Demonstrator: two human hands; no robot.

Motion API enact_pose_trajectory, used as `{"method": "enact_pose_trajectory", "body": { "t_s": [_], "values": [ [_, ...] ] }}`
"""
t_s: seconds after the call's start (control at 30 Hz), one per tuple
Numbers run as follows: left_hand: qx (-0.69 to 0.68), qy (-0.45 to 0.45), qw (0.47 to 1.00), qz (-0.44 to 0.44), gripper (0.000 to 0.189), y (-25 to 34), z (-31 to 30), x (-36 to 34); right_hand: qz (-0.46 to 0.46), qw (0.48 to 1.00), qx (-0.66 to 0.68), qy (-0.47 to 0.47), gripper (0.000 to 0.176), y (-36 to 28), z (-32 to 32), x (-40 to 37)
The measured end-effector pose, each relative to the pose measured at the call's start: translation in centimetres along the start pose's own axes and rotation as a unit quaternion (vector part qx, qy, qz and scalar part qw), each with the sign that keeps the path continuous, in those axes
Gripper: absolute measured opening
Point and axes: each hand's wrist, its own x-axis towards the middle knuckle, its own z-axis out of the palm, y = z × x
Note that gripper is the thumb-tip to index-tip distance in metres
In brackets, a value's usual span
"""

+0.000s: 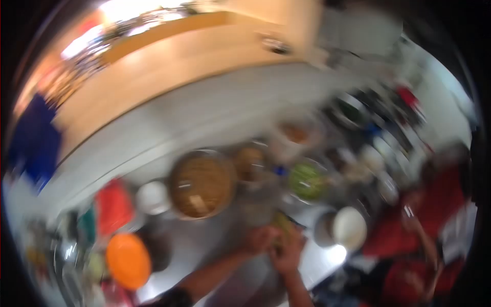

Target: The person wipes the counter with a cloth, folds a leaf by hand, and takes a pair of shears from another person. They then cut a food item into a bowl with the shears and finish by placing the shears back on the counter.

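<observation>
The whole view is smeared by motion. My left hand (262, 239) and my right hand (287, 255) are close together over the metal counter (209, 261). Both have their fingers closed around a yellow-green piece of food (281, 225), too blurred to name. Beyond them stands a bowl of chopped green food (307, 180). To the left of that is a large round pan of brown food (202, 185), with a smaller brown-filled container (250, 162) beside it.
An orange lid or plate (129, 261) and a red item (113, 205) are at left, near a white container (153, 198). A white round container (350, 228) stands right of my hands. Another person in red (419, 220) works at the right. A wooden ledge (179, 56) runs behind.
</observation>
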Motion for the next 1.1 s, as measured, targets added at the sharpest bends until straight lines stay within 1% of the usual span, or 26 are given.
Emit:
{"method": "enact_pose_trajectory", "body": {
  "t_s": [0.03,0.07,0.1,0.13,0.17,0.23,0.27,0.33,0.43,0.47,0.5,0.53,0.6,0.63,0.67,0.7,0.73,0.77,0.8,0.83,0.9,0.93,0.97,1.0,1.03,1.1],
  "values": [
    [-0.040,0.002,0.997,-0.063,0.021,-1.0,0.4,-0.2,0.037,0.996,-0.082,-0.030,0.072,0.1,0.0,0.0],
    [-0.077,0.006,0.989,-0.124,0.018,-1.7,0.3,-0.5,0.039,0.993,-0.103,-0.041,0.073,-0.7,-1.0,0.5],
    [0.071,0.041,0.997,0.017,0.024,-2.7,0.1,-0.8,0.060,0.994,-0.084,-0.043,0.068,-1.1,-1.3,0.7],
    [-0.057,0.063,0.996,-0.013,0.025,-1.5,0.2,-0.4,0.063,0.993,-0.092,-0.033,0.065,-1.3,-1.6,0.3],
    [-0.137,0.045,0.984,-0.104,0.024,-2.3,-0.2,-1.4,0.054,0.993,-0.096,-0.029,0.062,-1.6,-1.6,-0.1],
    [-0.115,0.005,0.988,-0.103,0.023,-0.4,-0.7,-0.3,0.045,0.995,-0.086,-0.013,0.057,-1.5,-1.4,-0.4],
    [-0.124,-0.005,0.987,-0.106,0.023,-0.2,-0.8,0.0,0.063,0.992,-0.105,-0.008,0.057,-1.5,-1.7,-0.5],
    [-0.146,-0.021,0.983,-0.105,0.023,0.2,-0.7,0.1,0.044,0.996,-0.073,-0.008,0.053,-1.7,-1.9,-0.6],
    [-0.147,-0.018,0.984,-0.102,0.023,0.4,-0.8,0.9,0.056,0.996,-0.066,-0.007,0.050,-1.6,-1.3,-0.6],
    [-0.149,-0.018,0.983,-0.109,0.021,0.3,-0.9,0.9,0.047,0.997,-0.061,0.022,0.047,-1.6,-1.1,-0.7],
    [-0.148,-0.016,0.982,-0.118,0.019,0.3,-1.1,1.0,0.042,0.997,-0.066,0.023,0.047,-1.2,-0.8,-0.8],
    [-0.149,-0.011,0.982,-0.114,0.019,0.3,-1.0,1.0,0.040,0.996,-0.067,0.047,0.044,-0.9,-0.4,-0.8],
    [-0.120,-0.009,0.989,-0.081,0.015,0.2,-0.7,1.3,0.031,0.994,-0.070,0.072,0.041,-0.9,0.7,-0.9],
    [-0.127,-0.002,0.989,-0.075,0.015,0.1,-0.9,1.2,0.046,0.994,-0.035,0.096,0.038,-0.7,1.0,-1.1],
    [-0.124,-0.019,0.991,-0.047,0.015,-0.2,-1.3,1.0,0.056,0.991,-0.007,0.122,0.036,-0.3,0.9,-1.1],
    [-0.127,-0.031,0.991,-0.013,0.021,-0.4,-0.6,1.7,0.022,0.985,-0.065,0.161,0.035,0.5,1.8,-1.3],
    [-0.146,-0.017,0.989,0.002,0.021,-0.4,0.3,2.3,0.022,0.985,-0.041,0.164,0.033,1.0,1.4,-1.5],
    [-0.175,-0.032,0.984,-0.003,0.029,-0.3,0.0,2.1,0.033,0.986,-0.004,0.165,0.032,0.6,1.2,-1.9],
    [-0.197,-0.051,0.979,-0.011,0.037,0.0,-0.5,2.2,0.032,0.985,-0.008,0.168,0.032,0.5,1.0,-2.0],
    [-0.198,-0.051,0.979,-0.008,0.037,0.3,-0.4,2.3,0.041,0.982,0.016,0.183,0.032,0.4,0.7,-2.2],
    [-0.129,-0.054,0.990,0.019,0.049,1.1,-0.2,2.0,0.048,0.978,0.045,0.196,0.032,-0.1,0.6,-2.6],
    [-0.128,-0.052,0.990,0.020,0.049,2.1,-0.3,2.1,0.071,0.976,0.062,0.196,0.034,-0.2,0.5,-2.7],
    [-0.075,-0.057,0.995,0.027,0.048,3.3,-0.5,2.1,0.095,0.973,0.078,0.195,0.036,-0.3,0.3,-2.7],
    [-0.022,-0.062,0.997,0.034,0.047,4.0,-0.6,2.1,0.094,0.974,0.077,0.193,0.036,-0.3,0.2,-2.6],
    [-0.022,-0.062,0.997,0.031,0.047,3.6,-0.6,1.9,0.109,0.973,0.090,0.182,0.038,-0.3,0.2,-2.6],
    [-0.057,-0.124,0.987,-0.089,0.045,1.9,-0.5,1.4,0.124,0.973,0.102,0.169,0.039,-0.4,0.2,-2.5]
  ]
}}
